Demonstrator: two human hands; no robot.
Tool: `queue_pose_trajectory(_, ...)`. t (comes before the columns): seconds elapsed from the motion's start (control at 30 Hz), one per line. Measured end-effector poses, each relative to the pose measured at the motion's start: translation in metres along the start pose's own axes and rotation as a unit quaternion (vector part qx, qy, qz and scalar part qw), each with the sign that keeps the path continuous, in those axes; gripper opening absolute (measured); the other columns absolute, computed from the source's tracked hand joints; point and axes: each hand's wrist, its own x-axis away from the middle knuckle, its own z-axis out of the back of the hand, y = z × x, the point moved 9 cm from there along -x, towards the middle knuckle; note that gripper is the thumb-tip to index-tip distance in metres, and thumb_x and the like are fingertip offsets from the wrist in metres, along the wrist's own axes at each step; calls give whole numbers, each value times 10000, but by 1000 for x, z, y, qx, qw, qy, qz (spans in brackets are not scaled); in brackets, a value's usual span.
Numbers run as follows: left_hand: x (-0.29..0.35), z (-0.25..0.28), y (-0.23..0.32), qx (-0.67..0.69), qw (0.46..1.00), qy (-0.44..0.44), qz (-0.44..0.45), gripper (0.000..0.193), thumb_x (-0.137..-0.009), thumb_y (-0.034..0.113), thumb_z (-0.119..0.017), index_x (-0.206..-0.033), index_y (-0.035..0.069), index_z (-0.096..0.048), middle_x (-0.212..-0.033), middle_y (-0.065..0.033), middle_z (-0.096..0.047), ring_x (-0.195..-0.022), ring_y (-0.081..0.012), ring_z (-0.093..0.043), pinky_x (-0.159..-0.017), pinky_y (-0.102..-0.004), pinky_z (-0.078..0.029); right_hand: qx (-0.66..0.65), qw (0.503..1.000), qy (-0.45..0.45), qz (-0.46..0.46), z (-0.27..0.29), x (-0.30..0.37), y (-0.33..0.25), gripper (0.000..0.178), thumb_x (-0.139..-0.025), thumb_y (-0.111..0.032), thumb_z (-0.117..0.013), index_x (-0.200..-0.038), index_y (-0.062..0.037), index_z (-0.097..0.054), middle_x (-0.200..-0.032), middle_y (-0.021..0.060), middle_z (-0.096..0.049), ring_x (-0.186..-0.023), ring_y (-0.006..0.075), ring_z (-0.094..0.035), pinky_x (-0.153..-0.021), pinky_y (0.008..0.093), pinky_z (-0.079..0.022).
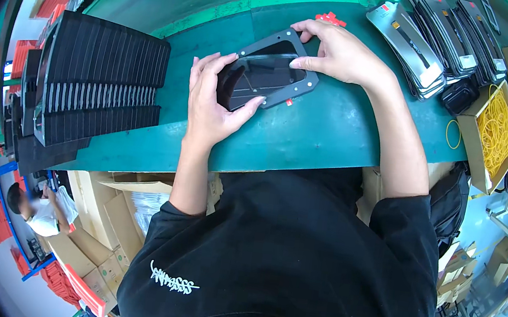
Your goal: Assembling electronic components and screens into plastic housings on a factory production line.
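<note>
A black frame [306, 87] with rounded silver studs at its corners lies tilted on the green work surface. Over its opening is a flat, glossy black panel [261, 77] that reflects the light. My left hand [212, 99] is closed around the panel's left end, fingers on the far edge and thumb on the near edge. At the frame's far right corner, my right hand [336, 53] has its fingers curled over the rim, and its thumb presses by the panel's right end. How the panel's underside meets the frame is hidden.
Black ribbed trays [108, 58] stand stacked at the left. Several stacks of grey flat plates [407, 47] lie far right, beside a cardboard box of yellow bands [497, 131]. One loose yellow band [453, 133] and small red pieces [331, 19] rest on the green table [334, 127].
</note>
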Motion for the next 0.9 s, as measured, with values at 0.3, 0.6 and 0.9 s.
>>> queue_pose_trajectory(0.3, 6, 30, -28, 50, 991, 113, 41, 633, -719, 158, -862, -1286, 45, -607, -1348, -179, -610, -1275, -377, -547, -1122, -484, -385, 2, 1000, -4, -4, 0, 1, -5, 707, -821, -350, -848, -1399, -59, -565, -1115, 97, -611, -735, 163, -607, -684, 309, -531)
queue_pose_trajectory(0.6, 22, 27, -39, 31, 986, -127, 107, 772, -679, 227, -917, -1382, 96, -627, -1415, -163, -567, -1313, -360, -528, -1100, -450, -424, 0, 999, -46, 22, 2, 4, -19, 711, -804, -294, -861, -1445, -209, -567, -1159, 89, -591, -722, 166, -605, -671, 304, -527)
queue_pose_trajectory(0.9, 22, 23, -48, 26, 982, -144, 117, 706, -683, 245, -916, -1344, 150, -687, -1414, -147, -564, -1303, -361, -503, -1106, -445, -412, -30, 995, -89, 20, 0, 5, -18, 708, -756, -277, -896, -1408, -213, -628, -1228, 113, -578, -737, 175, -619, -722, 319, -548)
